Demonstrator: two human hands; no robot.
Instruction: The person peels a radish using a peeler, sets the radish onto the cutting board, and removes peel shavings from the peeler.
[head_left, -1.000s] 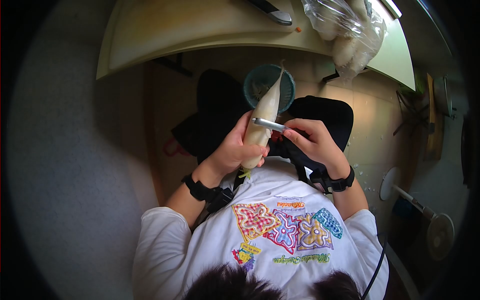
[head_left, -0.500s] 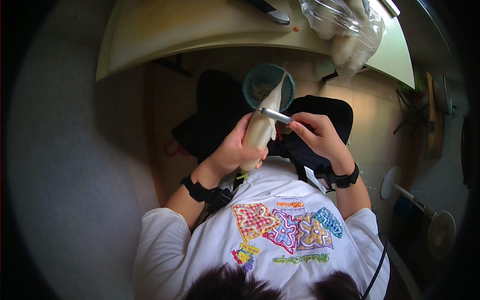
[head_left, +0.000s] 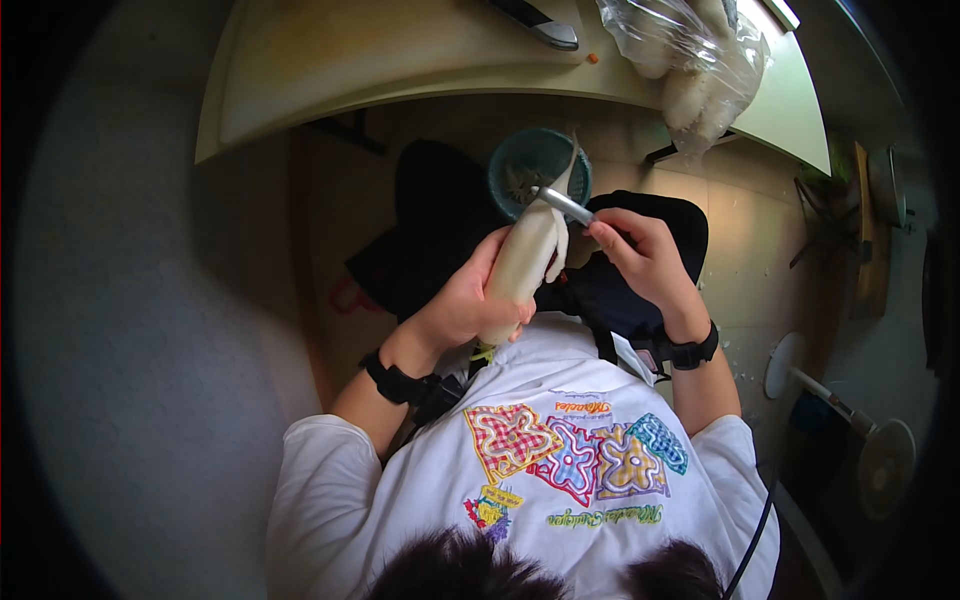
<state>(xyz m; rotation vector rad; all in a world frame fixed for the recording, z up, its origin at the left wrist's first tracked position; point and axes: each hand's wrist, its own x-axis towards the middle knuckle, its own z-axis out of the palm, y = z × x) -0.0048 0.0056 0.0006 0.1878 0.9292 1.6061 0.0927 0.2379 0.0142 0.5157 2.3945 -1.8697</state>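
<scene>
My left hand is wrapped round the thick lower end of a white radish, whose thin root tip points away from me. A metal peeler is gripped by its handle in my right hand. Its head lies against the radish near the tapering end. A strip of peel hangs from the radish's right side. Just beyond the tip, a blue-green basket stands low between my knees, with pale peelings inside.
A pale table spans the top, bearing a dark-handled knife, a small orange scrap and a clear plastic bag of white radishes overhanging its edge. A white fan stands at right.
My right hand has pushed the peeler forward along the radish, toward its root tip. The hanging strip of peel looks longer. My left hand keeps its grip in nearly the same place.
</scene>
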